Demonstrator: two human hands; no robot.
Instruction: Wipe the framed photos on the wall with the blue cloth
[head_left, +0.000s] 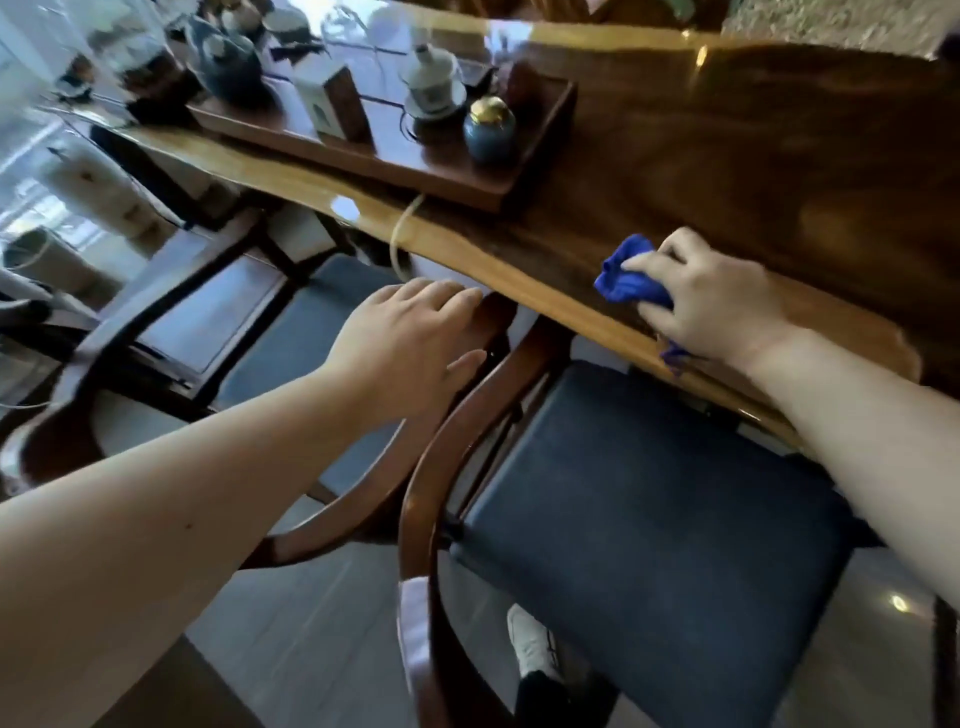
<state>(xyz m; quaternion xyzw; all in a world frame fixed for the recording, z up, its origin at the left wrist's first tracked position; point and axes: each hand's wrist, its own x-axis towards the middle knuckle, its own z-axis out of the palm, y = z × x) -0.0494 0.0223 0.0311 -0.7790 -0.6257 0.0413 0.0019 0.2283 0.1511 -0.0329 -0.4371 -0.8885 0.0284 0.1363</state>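
Observation:
A crumpled blue cloth (631, 275) lies on the near edge of a glossy wooden table (727, 171). My right hand (711, 296) is closed over it, fingers curled around the bunched fabric, with a small corner of cloth poking out under the wrist. My left hand (410, 343) rests flat, fingers spread, on the curved wooden armrest of a chair (467, 415) just below the table edge. No framed photos and no wall are in view.
A wooden tea tray (415, 156) on the table holds a dark teapot (228, 67), a white lidded cup (434, 83), a blue jar with a gold lid (489, 130) and a small box (332, 101). Two chairs with dark seat cushions (654, 525) stand before the table.

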